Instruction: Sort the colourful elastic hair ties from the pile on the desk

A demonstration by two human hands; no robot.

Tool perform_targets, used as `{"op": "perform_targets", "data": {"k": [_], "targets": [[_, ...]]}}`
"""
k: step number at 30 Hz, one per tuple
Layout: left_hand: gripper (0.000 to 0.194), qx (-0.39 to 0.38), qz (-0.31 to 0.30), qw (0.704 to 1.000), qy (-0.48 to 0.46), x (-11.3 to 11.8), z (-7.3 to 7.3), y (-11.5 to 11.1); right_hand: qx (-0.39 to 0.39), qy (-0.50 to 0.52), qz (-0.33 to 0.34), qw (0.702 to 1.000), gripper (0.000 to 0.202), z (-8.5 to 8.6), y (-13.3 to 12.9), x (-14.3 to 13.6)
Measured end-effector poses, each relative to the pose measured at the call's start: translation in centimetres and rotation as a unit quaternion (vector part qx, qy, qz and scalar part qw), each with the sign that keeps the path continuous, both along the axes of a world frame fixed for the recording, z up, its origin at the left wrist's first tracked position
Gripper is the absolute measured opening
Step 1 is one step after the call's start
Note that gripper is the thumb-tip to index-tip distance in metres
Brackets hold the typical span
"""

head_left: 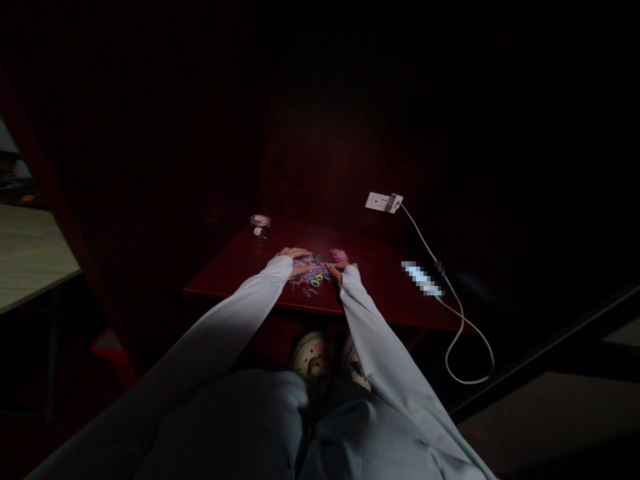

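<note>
A tangled heap of small, thin elastic bands (311, 272), mostly pink and purple, lies near the front of a dark red tabletop (240, 273). My left hand (296, 255) is at the heap's left side, fingers stretched out and thumb apart, touching the bands. On the right edge of the heap, my right hand (339, 269) has its fingertips drawn together; whatever they may hold is too small and dim to make out. A green ring (315, 283) and a yellow ring (319, 277) rest on the heap's front. Just behind my right hand is a smaller pile of pink bands (339, 255).
A clear container with a pink lid (260, 221) stands at the back left. To the right, a blurred-out phone-like object (423, 279) joins a white cable (457, 313) running to a wall socket (383, 202). My clogs (311, 355) are below the front edge.
</note>
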State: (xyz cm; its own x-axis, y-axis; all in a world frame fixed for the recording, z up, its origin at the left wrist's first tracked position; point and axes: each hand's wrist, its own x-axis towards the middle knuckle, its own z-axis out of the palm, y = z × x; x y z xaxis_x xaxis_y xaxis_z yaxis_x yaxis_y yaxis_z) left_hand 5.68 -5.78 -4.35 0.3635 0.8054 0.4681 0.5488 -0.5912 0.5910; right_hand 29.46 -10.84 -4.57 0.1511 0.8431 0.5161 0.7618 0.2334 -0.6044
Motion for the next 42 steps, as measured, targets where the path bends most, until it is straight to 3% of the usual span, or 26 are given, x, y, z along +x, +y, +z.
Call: {"op": "perform_targets", "data": {"k": [7,11,16,20,23,29,38,42], "targets": [[0.02,-0.007,-0.049,0.998,-0.03,-0.3,-0.7,1.6,0.0,0.03,-0.01,1.0,0.044,0.6,0.0,-1.1],[0.02,-0.009,-0.045,0.998,-0.047,-0.4,-0.5,1.5,0.037,0.012,0.05,0.998,0.033,1.1,-0.6,-1.3],[0.023,-0.036,-0.049,0.991,-0.119,-0.3,-0.8,1.7,0.025,-0.051,0.116,0.992,0.023,1.7,-1.4,-1.7],[0.034,-0.072,-0.033,0.972,-0.222,0.1,-1.2,2.1,0.016,-0.043,0.091,0.995,0.02,1.6,-1.1,-1.5],[0.028,-0.073,-0.026,0.964,-0.252,0.3,-1.1,2.2,0.017,-0.04,0.056,0.997,0.022,1.2,-0.6,-1.0],[0.024,-0.06,0.007,0.978,-0.202,0.2,-0.6,1.5,-0.003,-0.048,-0.011,0.999,0.027,0.5,0.1,-0.6],[0.025,-0.008,0.057,0.989,-0.135,-0.1,-0.1,1.3,-0.02,-0.085,0.066,0.994,0.032,-0.3,0.5,-2.1],[0.023,-0.011,0.071,0.99,-0.123,-0.1,0.1,1.2,-0.003,-0.029,0.069,0.997,0.041,-0.4,1.1,-1.8]]}}
